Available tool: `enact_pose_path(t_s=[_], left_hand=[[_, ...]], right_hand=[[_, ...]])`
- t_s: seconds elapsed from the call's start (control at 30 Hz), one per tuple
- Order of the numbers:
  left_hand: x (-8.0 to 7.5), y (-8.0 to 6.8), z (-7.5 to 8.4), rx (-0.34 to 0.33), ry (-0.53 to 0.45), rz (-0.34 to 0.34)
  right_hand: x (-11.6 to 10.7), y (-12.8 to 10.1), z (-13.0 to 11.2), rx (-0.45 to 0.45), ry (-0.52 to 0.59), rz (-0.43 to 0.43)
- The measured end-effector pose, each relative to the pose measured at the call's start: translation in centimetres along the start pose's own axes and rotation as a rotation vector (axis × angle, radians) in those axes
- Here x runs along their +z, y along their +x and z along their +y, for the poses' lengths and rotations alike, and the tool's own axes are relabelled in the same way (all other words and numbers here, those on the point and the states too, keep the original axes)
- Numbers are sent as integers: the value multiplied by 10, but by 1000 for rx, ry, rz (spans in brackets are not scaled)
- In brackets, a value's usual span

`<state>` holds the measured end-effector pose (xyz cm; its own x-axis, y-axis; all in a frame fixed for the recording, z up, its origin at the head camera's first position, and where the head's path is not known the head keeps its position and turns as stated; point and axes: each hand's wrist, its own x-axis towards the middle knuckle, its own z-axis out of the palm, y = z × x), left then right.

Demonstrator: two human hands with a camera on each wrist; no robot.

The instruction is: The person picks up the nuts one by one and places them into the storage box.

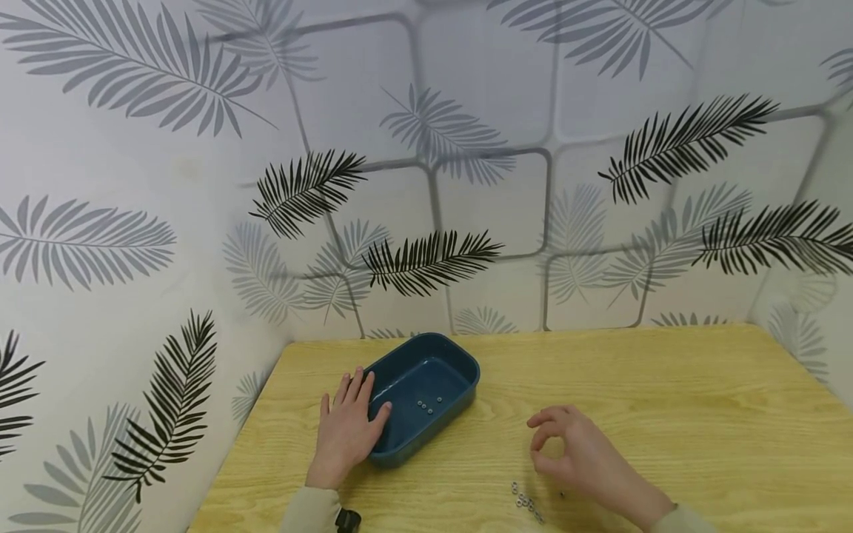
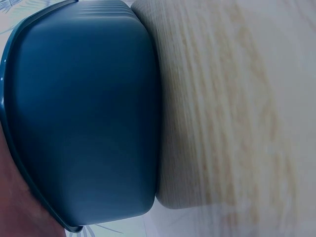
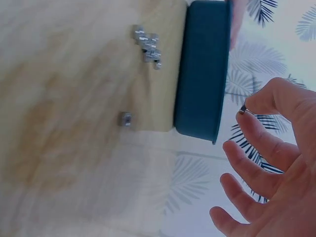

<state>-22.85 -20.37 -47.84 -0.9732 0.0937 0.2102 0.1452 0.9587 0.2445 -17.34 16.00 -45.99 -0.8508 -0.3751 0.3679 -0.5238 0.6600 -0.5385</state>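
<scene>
A dark blue rectangular tray (image 1: 433, 426) sits on the wooden table, with several small metal nuts (image 1: 423, 406) on its floor. My left hand (image 1: 349, 429) rests on the tray's near-left rim, fingers spread and fairly straight, thumb reaching over the inside. To the right of the tray, my right hand (image 1: 580, 455) is raised above the table. Between thumb and index fingertip it pinches a small metal nut (image 3: 243, 109), while the other fingers stay loosely spread. Below that hand lies a loose cluster of nuts (image 1: 523, 501), and a single nut (image 3: 126, 119) sits apart from it.
The light wooden table (image 1: 633, 385) runs back to a wall (image 1: 493, 200) patterned with grey and black leaves. A dark band (image 1: 348, 520) is on the left wrist. The tray's tall side wall (image 3: 202, 69) stands beyond the nut cluster in the right wrist view.
</scene>
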Motion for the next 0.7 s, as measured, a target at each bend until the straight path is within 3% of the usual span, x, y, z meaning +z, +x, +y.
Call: enact_pose_path(t_s=[0.3, 0.7], left_hand=[[2, 1, -2, 6, -3, 5], [4, 1, -4, 8, -7, 7]], right_hand=[[0, 12, -6, 77, 73, 6], [3, 36, -12, 90, 124, 74]])
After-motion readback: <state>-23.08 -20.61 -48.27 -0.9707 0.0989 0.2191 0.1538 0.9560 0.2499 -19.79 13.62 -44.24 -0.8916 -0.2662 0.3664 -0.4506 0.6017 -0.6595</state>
